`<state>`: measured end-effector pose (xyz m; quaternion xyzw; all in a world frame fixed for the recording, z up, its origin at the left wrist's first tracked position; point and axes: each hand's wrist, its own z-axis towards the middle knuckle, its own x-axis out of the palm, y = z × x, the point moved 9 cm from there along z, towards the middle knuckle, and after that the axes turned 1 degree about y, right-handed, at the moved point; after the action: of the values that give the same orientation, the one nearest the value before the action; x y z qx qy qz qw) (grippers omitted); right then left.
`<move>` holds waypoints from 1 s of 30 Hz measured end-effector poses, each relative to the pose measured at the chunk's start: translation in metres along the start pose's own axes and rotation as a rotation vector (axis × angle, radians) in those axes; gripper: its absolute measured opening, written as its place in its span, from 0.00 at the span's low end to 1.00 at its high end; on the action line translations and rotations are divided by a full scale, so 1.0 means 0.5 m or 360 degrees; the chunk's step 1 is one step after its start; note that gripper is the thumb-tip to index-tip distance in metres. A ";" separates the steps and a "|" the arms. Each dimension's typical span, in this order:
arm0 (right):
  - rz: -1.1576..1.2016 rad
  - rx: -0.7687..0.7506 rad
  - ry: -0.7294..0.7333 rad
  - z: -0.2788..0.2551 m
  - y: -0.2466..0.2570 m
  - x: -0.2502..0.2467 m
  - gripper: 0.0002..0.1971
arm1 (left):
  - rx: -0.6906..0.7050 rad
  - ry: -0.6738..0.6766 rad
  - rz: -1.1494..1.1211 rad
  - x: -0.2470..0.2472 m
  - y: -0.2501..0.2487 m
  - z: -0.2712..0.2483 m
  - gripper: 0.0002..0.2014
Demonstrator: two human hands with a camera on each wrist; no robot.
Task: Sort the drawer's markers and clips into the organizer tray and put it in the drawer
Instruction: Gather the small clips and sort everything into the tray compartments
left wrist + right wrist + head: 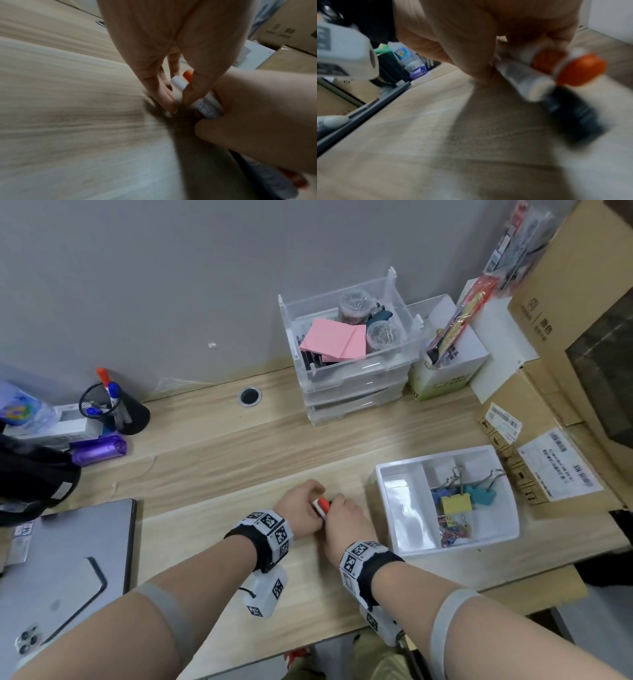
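Several markers [322, 506] lie bunched at the middle of the desk: white barrels [178, 83] with orange ends [581, 69] and one black one [570, 115]. My left hand [317, 497] pinches one end of the bunch and my right hand [335, 506] grips the other, fingers curled round the barrels. To the right stands the white organizer tray [397, 501]; its small compartments hold coloured binder clips [455, 501] and paper clips [457, 529]. The long left compartment holds nothing. The clear drawer [356, 368] sits pulled out atop a stacked unit at the back.
The drawer holds pink sticky notes [334, 338] and jars of clips [383, 335]. Cardboard boxes [565, 392] crowd the right side. A laptop with a phone [65, 570] lies front left. A black pen cup [116, 409] and a purple roll [99, 448] are at back left.
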<state>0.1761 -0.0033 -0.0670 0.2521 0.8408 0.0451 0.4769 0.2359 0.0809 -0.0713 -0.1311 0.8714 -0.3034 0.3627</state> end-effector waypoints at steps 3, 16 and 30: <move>0.0183 -0.0013 0.0067 -0.013 0.002 -0.008 0.16 | 0.0011 -0.0001 -0.0102 -0.018 -0.003 -0.015 0.22; 0.0649 -0.0007 -0.0672 -0.098 -0.142 -0.303 0.25 | -0.0123 0.0101 0.0284 -0.039 -0.088 0.004 0.13; 0.0587 0.0156 -0.0568 -0.060 -0.227 -0.164 0.30 | -0.0036 0.0155 -0.0286 0.083 -0.183 0.045 0.29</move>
<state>0.1425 -0.1352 -0.0230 0.4280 0.6842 0.0453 0.5887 0.2235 -0.0186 -0.0495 -0.1978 0.8762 -0.3307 0.2896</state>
